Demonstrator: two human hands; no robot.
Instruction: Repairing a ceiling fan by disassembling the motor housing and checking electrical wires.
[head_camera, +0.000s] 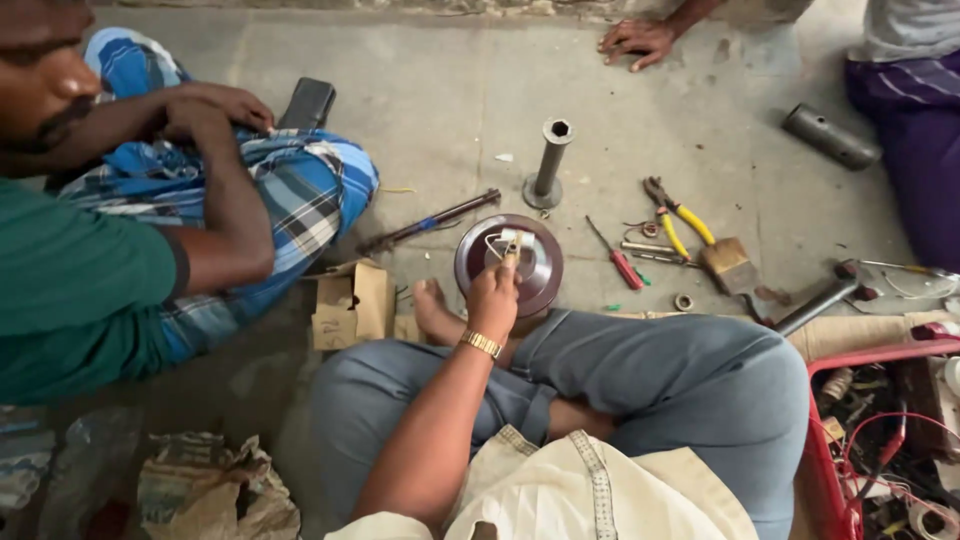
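The left hand (492, 295) reaches out over the knee. Its fingers are pinched together on a small white part (512, 240), right on top of the round dark red metal cover (508, 262). Best to hold the part steady and straight. The red screwdriver (617, 256) lies just past the fingers. The right hand is not seen.
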